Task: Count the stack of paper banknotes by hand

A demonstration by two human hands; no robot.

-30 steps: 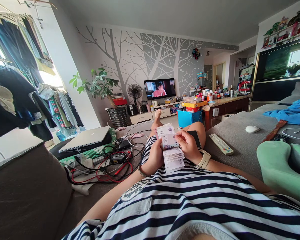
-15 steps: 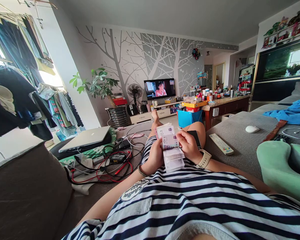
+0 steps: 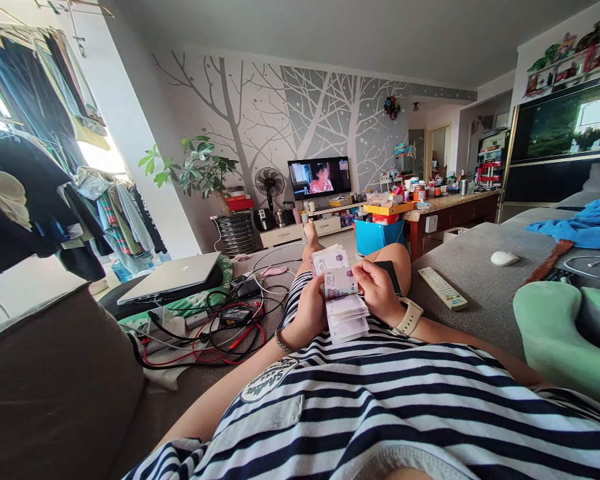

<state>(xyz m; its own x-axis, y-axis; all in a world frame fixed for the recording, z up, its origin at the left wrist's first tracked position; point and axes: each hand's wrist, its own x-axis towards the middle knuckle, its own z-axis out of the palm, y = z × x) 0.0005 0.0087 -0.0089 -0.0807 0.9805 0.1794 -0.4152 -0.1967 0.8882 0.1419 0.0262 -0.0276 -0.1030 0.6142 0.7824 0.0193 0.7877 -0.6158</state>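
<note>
I see the left hand (image 3: pixel 311 308) clasping banknotes (image 3: pixel 347 310) that jut past its fingers, the right hand (image 3: pixel 377 290) pinching one, a dark slab (image 3: pixel 392 272) beside its knuckles.

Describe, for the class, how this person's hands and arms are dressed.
Both the left hand and right hand are ungloved. A dark, braided-looking bracelet circles the left wrist; a cream watch strap with slots circles the right. The navy-and-white striped sleeves leave the forearms bare.
</note>
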